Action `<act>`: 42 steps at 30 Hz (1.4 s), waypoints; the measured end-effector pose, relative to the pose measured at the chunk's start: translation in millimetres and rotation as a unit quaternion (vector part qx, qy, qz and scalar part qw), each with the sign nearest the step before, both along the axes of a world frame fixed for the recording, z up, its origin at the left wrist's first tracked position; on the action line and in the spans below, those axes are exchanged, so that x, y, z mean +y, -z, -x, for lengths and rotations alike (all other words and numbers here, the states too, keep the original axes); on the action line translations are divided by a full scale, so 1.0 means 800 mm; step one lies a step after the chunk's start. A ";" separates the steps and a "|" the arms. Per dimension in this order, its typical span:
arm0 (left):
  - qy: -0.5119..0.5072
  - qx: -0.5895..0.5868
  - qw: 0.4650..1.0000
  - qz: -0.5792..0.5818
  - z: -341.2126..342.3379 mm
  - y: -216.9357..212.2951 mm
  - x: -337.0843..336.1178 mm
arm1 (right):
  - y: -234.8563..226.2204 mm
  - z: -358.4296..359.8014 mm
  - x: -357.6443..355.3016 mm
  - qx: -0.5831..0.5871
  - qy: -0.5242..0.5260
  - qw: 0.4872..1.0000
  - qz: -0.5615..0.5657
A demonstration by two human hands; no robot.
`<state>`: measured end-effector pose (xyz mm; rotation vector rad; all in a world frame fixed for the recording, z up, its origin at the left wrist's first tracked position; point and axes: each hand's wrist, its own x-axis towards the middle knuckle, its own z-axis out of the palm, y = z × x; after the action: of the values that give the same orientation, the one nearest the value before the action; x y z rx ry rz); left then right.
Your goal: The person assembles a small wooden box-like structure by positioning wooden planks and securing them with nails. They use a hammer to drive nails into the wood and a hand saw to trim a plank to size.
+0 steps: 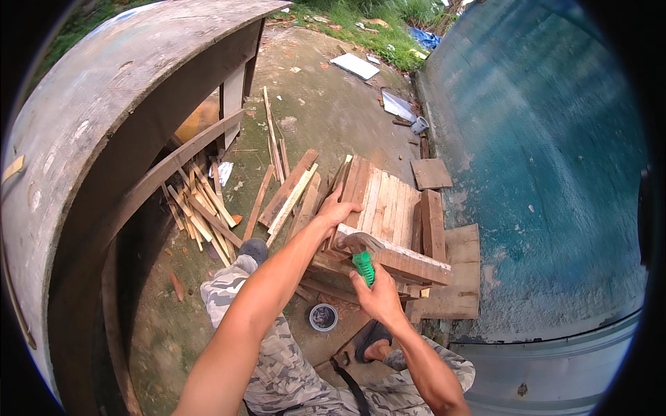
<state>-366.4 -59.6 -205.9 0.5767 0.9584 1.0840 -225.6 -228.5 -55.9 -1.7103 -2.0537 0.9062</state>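
Observation:
Between my legs stands a small slatted wooden piece (380, 201), boxy and made of rough boards. My left hand (338, 209) grips its left side, with the thumb over the top slats. In my right hand (378, 295) is a hammer (363, 266) with a green handle. Its grey metal head is right by the left end of a thick, white-edged board (409, 265) along the near side of the piece; I cannot tell whether the two touch. A wooden block (433, 225) rests upright at the right side of the slats.
A small round tub (323, 317) with dark bits in it sits on the ground near my feet. Loose wood strips (205, 208) lie at the left, beneath a large worn tabletop (90, 104). A blue-green wall (541, 173) borders the right, with flat boards (454, 274) at its foot.

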 end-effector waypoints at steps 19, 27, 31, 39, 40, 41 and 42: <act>-0.024 0.056 0.998 -0.008 -0.002 0.003 -0.005 | -0.041 0.025 0.001 0.444 0.048 0.839 -0.311; -0.047 0.052 0.997 -0.026 -0.003 -0.006 -0.014 | 0.038 -0.044 -0.003 0.206 0.071 0.965 -0.143; -0.040 0.079 0.996 -0.016 -0.002 -0.003 -0.009 | 0.004 -0.011 0.004 0.082 0.023 0.993 -0.085; -0.037 0.078 0.996 -0.017 -0.005 0.007 -0.004 | -0.046 -0.015 -0.002 0.577 0.111 0.750 -0.305; -0.038 0.067 0.997 -0.018 -0.005 0.007 -0.004 | -0.030 -0.005 -0.003 0.342 0.061 0.889 -0.297; -0.040 0.055 0.998 -0.019 -0.006 0.009 -0.006 | -0.023 -0.007 -0.002 0.174 0.046 0.962 -0.203; -0.039 0.046 0.998 -0.016 -0.005 0.008 -0.006 | -0.015 -0.004 -0.002 0.048 0.037 0.994 -0.092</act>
<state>-362.2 -64.0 -212.4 0.6245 1.0523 1.1524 -222.3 -230.1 -44.0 -1.6025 -1.9323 0.7375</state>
